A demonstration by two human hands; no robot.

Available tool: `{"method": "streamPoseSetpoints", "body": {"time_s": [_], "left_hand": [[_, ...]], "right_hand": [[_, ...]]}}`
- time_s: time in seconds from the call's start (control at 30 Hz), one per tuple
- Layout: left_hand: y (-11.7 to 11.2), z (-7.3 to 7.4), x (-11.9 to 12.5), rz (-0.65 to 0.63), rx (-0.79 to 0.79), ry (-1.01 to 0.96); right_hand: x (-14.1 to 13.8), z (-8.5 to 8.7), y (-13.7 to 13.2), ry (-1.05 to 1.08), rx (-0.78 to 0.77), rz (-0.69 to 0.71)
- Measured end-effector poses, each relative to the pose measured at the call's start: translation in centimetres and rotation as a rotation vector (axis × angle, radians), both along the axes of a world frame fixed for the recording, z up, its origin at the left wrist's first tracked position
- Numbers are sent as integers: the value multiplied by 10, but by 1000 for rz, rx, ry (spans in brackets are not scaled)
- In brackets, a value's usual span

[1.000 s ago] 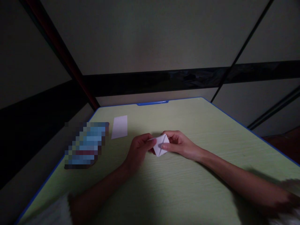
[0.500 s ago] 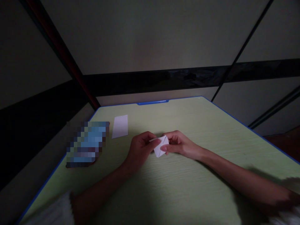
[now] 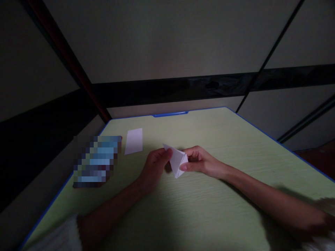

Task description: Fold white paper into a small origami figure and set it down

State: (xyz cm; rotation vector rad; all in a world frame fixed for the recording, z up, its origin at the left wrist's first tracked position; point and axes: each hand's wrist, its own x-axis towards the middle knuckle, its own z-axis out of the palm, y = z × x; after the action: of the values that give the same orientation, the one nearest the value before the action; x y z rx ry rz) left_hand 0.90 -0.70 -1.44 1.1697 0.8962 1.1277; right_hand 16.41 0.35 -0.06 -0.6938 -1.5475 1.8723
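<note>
A small folded piece of white paper [image 3: 177,161] is held between both hands, just above the middle of the table. Its pointed corner sticks up at the upper left, and crease lines run near its right side. My left hand [image 3: 156,166] pinches the left part, thumb on top. On the right edge, my right hand [image 3: 197,159] grips the paper with its thumb in front; the other fingertips are partly hidden behind it.
A flat white sheet of paper [image 3: 134,141] lies left of my hands. Beside it, at the table's left edge, is a blurred-out, screen-like object [image 3: 101,162]. The pale green table [image 3: 222,209] has a blue rim and a blue handle [image 3: 170,114]; a panelled wall [image 3: 167,42] stands behind.
My left thumb has shifted up and left along the paper. More of the paper's left side now shows, with a pointed corner standing out. My right hand stays nearly in place.
</note>
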Motion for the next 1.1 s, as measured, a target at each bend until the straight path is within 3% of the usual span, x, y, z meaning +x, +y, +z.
{"method": "streamPoseSetpoints", "body": {"time_s": [0.37,0.63,0.8,0.93,1.1], "left_hand": [[-4,15,4,2,-4,145],[0,10,5,111,97,46],[-1,13,5,59,134,165],[-2,11,3,15,96,140],[-1,10,3,70,84,132]], "right_hand": [[1,-1,1,53,65,-70],[1,-3,3,62,75,-217],[0,-3,3,65,90,-268],[-1,-1,3,45,96,-277],[0,0,3,36,103,-275]]}}
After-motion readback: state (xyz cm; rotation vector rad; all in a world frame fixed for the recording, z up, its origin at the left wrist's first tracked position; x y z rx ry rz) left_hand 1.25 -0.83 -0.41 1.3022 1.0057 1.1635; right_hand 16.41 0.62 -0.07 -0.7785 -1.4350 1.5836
